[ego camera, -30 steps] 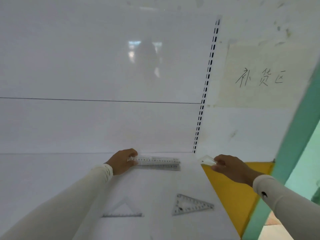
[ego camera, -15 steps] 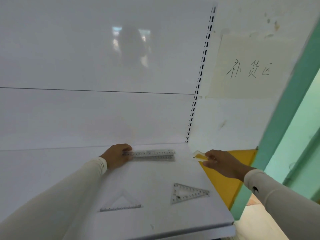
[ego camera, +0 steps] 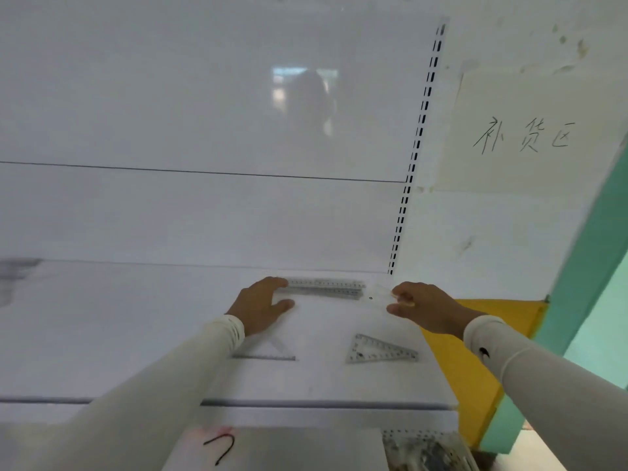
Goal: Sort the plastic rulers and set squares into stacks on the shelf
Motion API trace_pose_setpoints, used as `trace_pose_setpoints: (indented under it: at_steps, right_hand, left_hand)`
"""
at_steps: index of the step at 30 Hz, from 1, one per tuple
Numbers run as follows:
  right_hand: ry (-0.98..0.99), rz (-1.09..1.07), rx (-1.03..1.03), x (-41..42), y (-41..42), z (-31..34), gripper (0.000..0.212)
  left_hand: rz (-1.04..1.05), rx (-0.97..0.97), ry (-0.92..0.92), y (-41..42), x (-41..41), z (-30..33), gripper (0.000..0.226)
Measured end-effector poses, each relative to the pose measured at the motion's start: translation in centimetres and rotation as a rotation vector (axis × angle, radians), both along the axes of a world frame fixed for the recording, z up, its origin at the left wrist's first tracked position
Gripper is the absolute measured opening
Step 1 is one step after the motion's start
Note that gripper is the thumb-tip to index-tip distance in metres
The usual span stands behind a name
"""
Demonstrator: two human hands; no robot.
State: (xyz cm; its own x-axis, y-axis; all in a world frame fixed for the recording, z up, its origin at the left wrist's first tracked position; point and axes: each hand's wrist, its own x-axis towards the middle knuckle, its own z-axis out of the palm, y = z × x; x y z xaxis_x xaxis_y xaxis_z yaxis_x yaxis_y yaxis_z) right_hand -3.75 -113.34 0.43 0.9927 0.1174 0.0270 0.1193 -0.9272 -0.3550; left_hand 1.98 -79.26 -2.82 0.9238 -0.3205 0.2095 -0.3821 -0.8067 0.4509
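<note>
Head view: left hand (ego camera: 263, 305) spread beside rulers (ego camera: 324, 289); right hand (ego camera: 426, 307) pinches clear ruler (ego camera: 385, 294).

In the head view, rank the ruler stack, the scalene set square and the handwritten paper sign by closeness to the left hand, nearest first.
1. Ruler stack: at the back of the shelf, its left end touching the left hand's fingers.
2. Scalene set square: on the shelf, to the front right of that hand.
3. Handwritten paper sign: up on the wall, far to the right.

white wall (ego camera: 204, 113), green pillar (ego camera: 584, 266)
</note>
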Motion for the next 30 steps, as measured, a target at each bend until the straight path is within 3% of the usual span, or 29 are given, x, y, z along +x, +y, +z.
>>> trace_pose_setpoints:
  at_steps: [5, 12, 15, 17, 20, 27, 30]
  right_hand:
    - [0.003, 0.14, 0.027, -1.2, 1.7, 0.1, 0.02]
    - [0.005, 0.252, 0.049, -3.1, 2.1, -0.6, 0.043]
    - [-0.003, 0.272, 0.042, -4.0, 2.3, -0.7, 0.047]
    - [0.004, 0.283, 0.043, -4.6, 2.3, -1.1, 0.049]
    - [-0.003, 0.288, 0.025, -5.2, 1.9, -1.5, 0.046]
    - [0.015, 0.239, -0.043, -5.9, 0.6, -1.7, 0.046]
    - [0.022, 0.216, -0.044, -5.5, 0.8, -1.4, 0.033]
  left_hand:
    - [0.032, 0.039, -0.032, -2.4, -6.5, 0.3, 0.046]
    - [0.034, 0.107, -0.146, -6.2, -14.5, -1.4, 0.04]
    - [0.031, 0.138, -0.175, -6.3, -16.9, -2.5, 0.058]
    - [0.021, 0.183, -0.217, -5.9, -17.9, -3.4, 0.058]
    - [-0.01, 0.243, -0.314, -5.3, -18.4, -4.9, 0.042]
    - [0.021, 0.334, -0.38, -4.9, -18.5, -7.0, 0.055]
    - [0.038, 0.329, -0.399, -5.1, -18.6, -6.8, 0.052]
